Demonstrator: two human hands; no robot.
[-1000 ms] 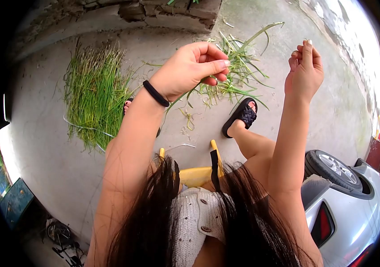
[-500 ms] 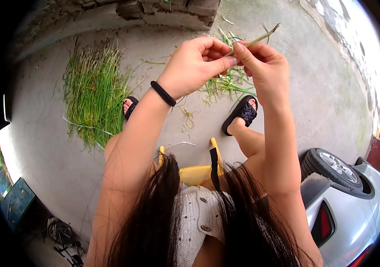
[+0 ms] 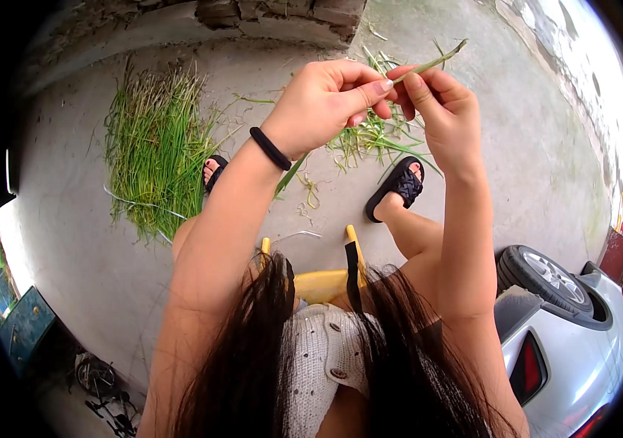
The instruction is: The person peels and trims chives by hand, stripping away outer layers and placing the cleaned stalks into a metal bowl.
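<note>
My left hand (image 3: 330,102) pinches a green stalk (image 3: 432,64) between thumb and fingers; a black band is on that wrist. Close beside it, my right hand (image 3: 439,106) has its thumb and fingertips pressed on the same stalk. The stalk's tip points up and to the right, and a green leaf hangs below my left wrist. Under the hands, a loose heap of green stalks and leaves (image 3: 373,142) lies on the concrete floor. To the left lies a large pile of thin green stalks (image 3: 154,146).
A rough brick ledge (image 3: 282,29) stands at the top. My sandalled feet are on the floor, with a yellow stool (image 3: 319,286) between my legs. At the lower right is a silver toy-like car (image 3: 574,365) with a wheel (image 3: 549,277); a green cabinet (image 3: 27,328) stands lower left.
My right hand has come in from the right to meet my left hand and taken hold of the stalk. Since half a second ago both hands have shifted slightly to the right.
</note>
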